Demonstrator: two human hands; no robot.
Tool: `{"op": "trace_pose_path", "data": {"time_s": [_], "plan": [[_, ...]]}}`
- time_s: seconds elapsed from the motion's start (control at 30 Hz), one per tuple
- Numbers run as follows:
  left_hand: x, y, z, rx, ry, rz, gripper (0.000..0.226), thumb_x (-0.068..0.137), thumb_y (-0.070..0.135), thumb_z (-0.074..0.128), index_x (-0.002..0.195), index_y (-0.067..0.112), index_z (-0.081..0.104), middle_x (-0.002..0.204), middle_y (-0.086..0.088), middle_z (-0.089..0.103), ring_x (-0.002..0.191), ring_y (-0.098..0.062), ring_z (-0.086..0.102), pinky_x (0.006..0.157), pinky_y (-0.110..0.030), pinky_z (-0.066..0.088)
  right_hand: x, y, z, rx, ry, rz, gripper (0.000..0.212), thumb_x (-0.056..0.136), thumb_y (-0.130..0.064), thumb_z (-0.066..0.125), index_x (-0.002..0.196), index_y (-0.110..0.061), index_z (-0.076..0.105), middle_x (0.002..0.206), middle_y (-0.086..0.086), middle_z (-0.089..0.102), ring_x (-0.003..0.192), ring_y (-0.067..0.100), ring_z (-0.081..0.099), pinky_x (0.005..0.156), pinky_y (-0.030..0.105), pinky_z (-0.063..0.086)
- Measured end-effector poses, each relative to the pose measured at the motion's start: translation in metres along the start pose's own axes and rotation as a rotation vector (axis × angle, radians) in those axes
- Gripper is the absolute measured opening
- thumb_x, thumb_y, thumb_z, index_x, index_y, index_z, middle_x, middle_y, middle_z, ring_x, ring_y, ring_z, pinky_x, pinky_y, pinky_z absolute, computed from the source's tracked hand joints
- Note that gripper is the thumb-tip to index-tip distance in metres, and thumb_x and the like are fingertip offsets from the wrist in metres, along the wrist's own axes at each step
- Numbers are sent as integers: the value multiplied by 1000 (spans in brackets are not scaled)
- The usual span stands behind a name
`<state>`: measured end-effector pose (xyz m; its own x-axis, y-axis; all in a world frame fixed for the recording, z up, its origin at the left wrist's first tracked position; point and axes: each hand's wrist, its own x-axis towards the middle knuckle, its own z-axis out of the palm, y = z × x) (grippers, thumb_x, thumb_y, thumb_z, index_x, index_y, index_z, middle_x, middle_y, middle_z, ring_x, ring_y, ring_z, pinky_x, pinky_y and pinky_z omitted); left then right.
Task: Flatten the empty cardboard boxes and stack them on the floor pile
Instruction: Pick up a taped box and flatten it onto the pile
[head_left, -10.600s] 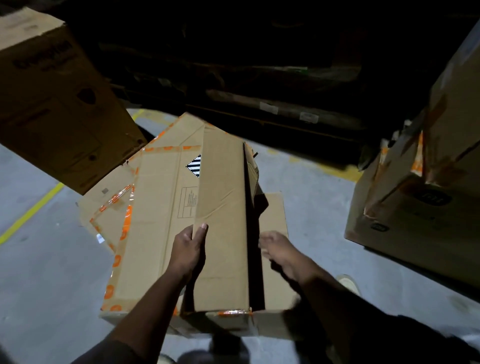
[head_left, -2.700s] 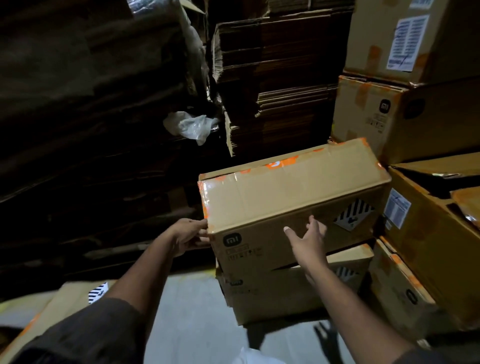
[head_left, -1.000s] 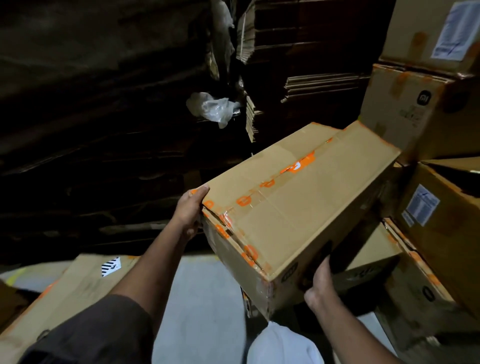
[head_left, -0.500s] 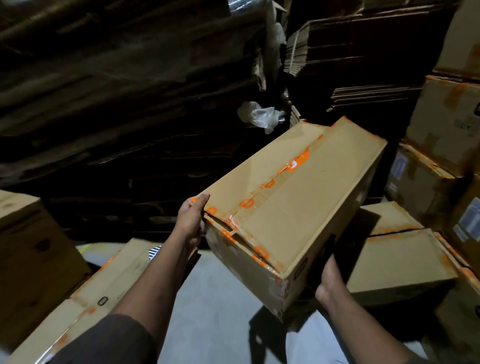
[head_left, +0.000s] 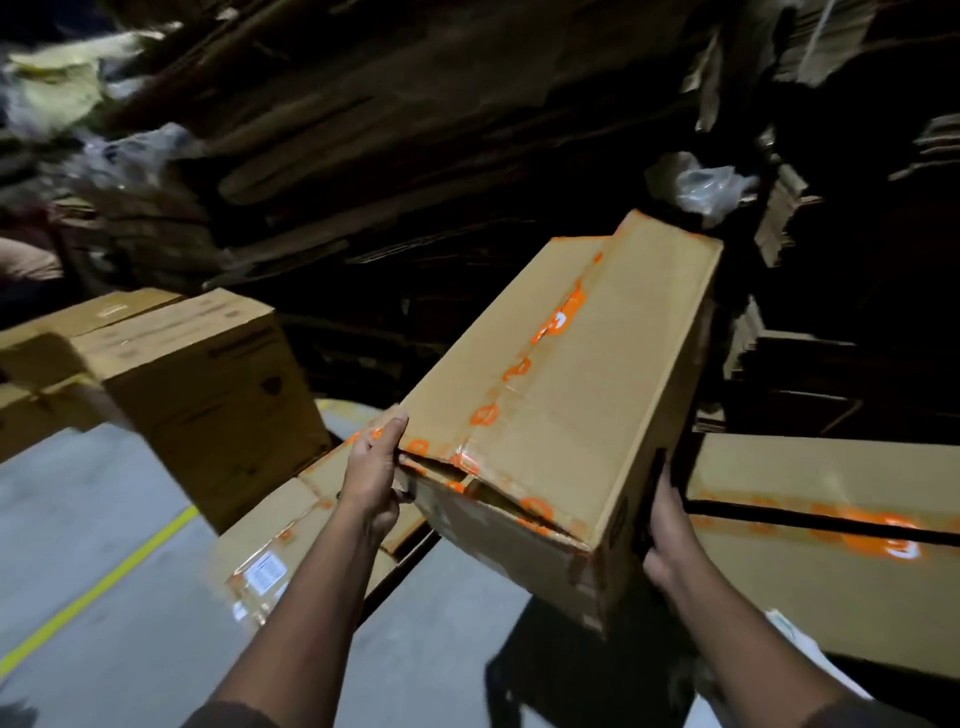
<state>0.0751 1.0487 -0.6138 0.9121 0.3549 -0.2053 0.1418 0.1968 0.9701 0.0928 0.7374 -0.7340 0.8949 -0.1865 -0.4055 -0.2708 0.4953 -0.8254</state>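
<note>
Head view: taped box (head_left: 566, 395) carried tilted in mid-air above flattened pile (head_left: 291, 540).
Gripped by left hand (head_left: 371, 478) at split near corner, by right hand (head_left: 667, 535) curled around lower side edge; probably for tearing open.

Cardboard box (head_left: 566, 395) held tilted in the air; orange tape along its top seam (near-end flaps gaping). Left hand (head_left: 371, 475) grips the near-left corner, right hand (head_left: 667, 535) the right side. Flattened cardboard (head_left: 270, 545) lies on the grey floor (head_left: 104, 519) below.
</note>
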Motion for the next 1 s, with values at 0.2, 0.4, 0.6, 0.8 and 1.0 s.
{"op": "trace_pose_path", "data": {"time_s": [0.2, 0.4, 0.6, 0.8, 1.0], "plan": [[-24, -44, -68, -51, 192, -133, 35, 99, 39, 58, 123, 15, 50, 114, -7, 65, 98, -24, 59, 78, -54, 50, 6, 48, 31, -205, -123, 36, 117, 51, -94, 65, 151, -44, 30, 152, -4, 45, 136, 28, 47, 110, 61, 37], [-46, -96, -106, -171, 284, -313, 24, 98, 40, 60, 114, 23, 59, 120, -7, 66, 117, -34, 55, 94, -72, 43, 19, 90, 25, -363, -137, 114, 105, 55, -87, 73, 144, -44, 38, 139, 6, 54, 116, 33, 63, 89, 61, 55], [-54, -142, -105, -185, 315, -459, 28, 100, 44, 55, 118, 22, 60, 117, -12, 64, 103, -36, 55, 85, -78, 44, 3, 83, 17, -519, -130, 64, 106, 54, -85, 75, 145, -41, 41, 131, 10, 59, 98, 29, 72, 75, 52, 62], [-48, -188, -100, -255, 283, -674, 49, 99, 54, 47, 124, 15, 62, 117, -15, 65, 96, -39, 58, 85, -74, 45, -7, 82, 13, -779, -106, -69, 97, 50, -89, 73, 130, -35, 54, 117, 1, 67, 95, 21, 71, 77, 47, 62], [-28, -239, -96, -350, 283, -964, 77, 92, 68, 34, 128, 6, 62, 126, -29, 61, 116, -52, 53, 96, -80, 35, 4, 88, 29, -892, -143, -116, 97, 45, -85, 76, 125, -37, 54, 121, -4, 63, 108, 20, 63, 92, 47, 57]]}}
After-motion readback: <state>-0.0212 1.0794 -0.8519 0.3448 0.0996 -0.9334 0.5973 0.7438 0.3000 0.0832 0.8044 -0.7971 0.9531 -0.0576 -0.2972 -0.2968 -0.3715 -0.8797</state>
